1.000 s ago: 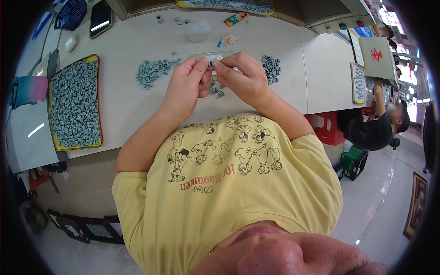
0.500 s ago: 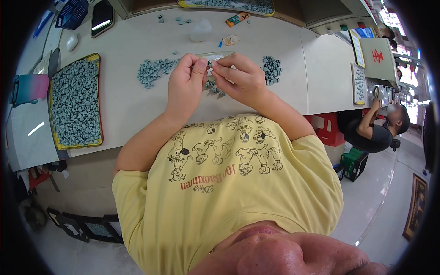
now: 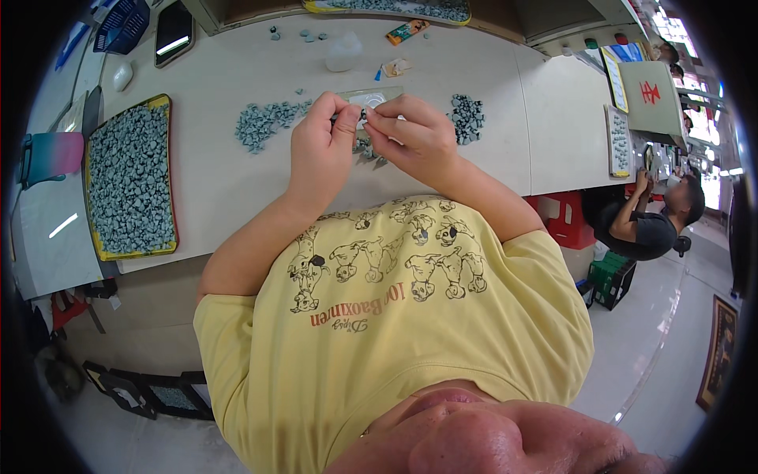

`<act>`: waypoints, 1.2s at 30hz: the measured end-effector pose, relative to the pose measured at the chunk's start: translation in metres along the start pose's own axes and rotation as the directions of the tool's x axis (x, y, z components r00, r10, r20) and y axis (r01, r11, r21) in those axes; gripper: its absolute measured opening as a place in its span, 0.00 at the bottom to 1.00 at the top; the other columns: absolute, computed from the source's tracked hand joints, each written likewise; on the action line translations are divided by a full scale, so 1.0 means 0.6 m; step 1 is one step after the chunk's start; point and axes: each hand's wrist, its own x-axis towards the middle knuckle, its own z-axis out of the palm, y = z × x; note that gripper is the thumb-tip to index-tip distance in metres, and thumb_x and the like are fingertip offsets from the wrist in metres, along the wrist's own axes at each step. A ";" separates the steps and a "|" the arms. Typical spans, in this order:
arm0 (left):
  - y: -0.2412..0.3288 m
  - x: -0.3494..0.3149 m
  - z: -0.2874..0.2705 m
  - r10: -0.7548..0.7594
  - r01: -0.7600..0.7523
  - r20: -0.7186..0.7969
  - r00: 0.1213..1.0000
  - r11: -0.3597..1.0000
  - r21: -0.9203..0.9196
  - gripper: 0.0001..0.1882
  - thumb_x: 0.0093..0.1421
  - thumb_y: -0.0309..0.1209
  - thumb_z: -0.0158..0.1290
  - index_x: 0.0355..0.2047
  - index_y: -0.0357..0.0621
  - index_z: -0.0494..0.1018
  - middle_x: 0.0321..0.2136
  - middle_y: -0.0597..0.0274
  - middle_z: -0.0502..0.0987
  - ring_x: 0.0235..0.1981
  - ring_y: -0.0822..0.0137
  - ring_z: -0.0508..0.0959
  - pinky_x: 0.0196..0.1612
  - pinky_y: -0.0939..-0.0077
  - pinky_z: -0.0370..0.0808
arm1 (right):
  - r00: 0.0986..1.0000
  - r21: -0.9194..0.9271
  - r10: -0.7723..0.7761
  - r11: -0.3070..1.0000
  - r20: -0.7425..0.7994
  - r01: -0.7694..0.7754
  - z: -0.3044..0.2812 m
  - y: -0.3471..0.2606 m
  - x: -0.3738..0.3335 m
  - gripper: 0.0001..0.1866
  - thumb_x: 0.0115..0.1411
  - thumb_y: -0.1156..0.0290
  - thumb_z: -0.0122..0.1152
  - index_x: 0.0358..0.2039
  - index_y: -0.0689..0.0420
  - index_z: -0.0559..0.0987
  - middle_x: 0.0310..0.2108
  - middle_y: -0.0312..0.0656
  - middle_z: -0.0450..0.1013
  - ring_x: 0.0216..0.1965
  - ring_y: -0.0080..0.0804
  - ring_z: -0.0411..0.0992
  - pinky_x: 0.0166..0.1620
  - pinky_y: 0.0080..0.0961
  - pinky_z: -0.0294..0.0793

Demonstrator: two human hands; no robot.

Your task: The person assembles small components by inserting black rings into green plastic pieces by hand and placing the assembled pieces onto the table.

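Note:
Over the table, my left hand (image 3: 322, 146) and my right hand (image 3: 418, 133) meet fingertip to fingertip. Pinched between them is a small dark stone-like piece (image 3: 363, 114), mostly covered by the fingers. A clear, flat square sheet (image 3: 388, 92) lies just beyond the hands. To the left of my left hand spreads a loose pile of grey-green stone-like pieces (image 3: 264, 125). A smaller, darker pile of pieces (image 3: 467, 118) lies to the right of my right hand. Several more pieces (image 3: 367, 150) show below the fingers.
A yellow-edged tray (image 3: 130, 182) full of grey-green pieces stands at left, beside a pink-and-teal cup (image 3: 59, 154). Farther back are a phone (image 3: 174, 33), a blue basket (image 3: 121, 24), a translucent white lump (image 3: 343, 52) and an orange packet (image 3: 407, 31). A co-worker (image 3: 651, 217) sits at right.
Both hands stay together, with only slight finger movement around the small piece. At right, the co-worker's arms and head have shifted a little.

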 end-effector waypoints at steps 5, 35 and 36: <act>0.004 0.003 0.003 -0.239 0.243 0.145 0.960 0.970 -0.013 0.11 0.60 0.33 0.49 0.25 0.38 0.67 0.13 0.67 0.68 0.16 0.78 0.65 0.20 0.81 0.62 | 0.862 0.145 0.339 0.898 0.377 -0.416 -0.066 0.018 0.014 0.07 0.47 0.79 0.61 0.30 0.61 0.79 0.28 0.42 0.73 0.28 0.33 0.72 0.30 0.23 0.72; 0.020 0.009 0.019 -0.482 0.622 0.460 0.746 0.751 -0.221 0.11 0.62 0.32 0.44 0.37 0.37 0.71 0.22 0.71 0.67 0.16 0.83 0.55 0.17 0.89 0.51 | 0.728 0.060 0.464 0.822 0.505 -0.566 -0.097 0.020 0.017 0.05 0.50 0.75 0.59 0.30 0.59 0.76 0.26 0.39 0.71 0.26 0.31 0.70 0.29 0.24 0.69; 0.019 0.009 0.021 -0.482 0.623 0.463 0.744 0.751 -0.219 0.11 0.62 0.32 0.44 0.37 0.37 0.71 0.22 0.71 0.67 0.16 0.83 0.55 0.17 0.89 0.51 | 0.727 0.058 0.468 0.821 0.503 -0.568 -0.092 0.016 0.016 0.05 0.50 0.75 0.59 0.30 0.59 0.76 0.26 0.39 0.71 0.26 0.31 0.70 0.29 0.24 0.69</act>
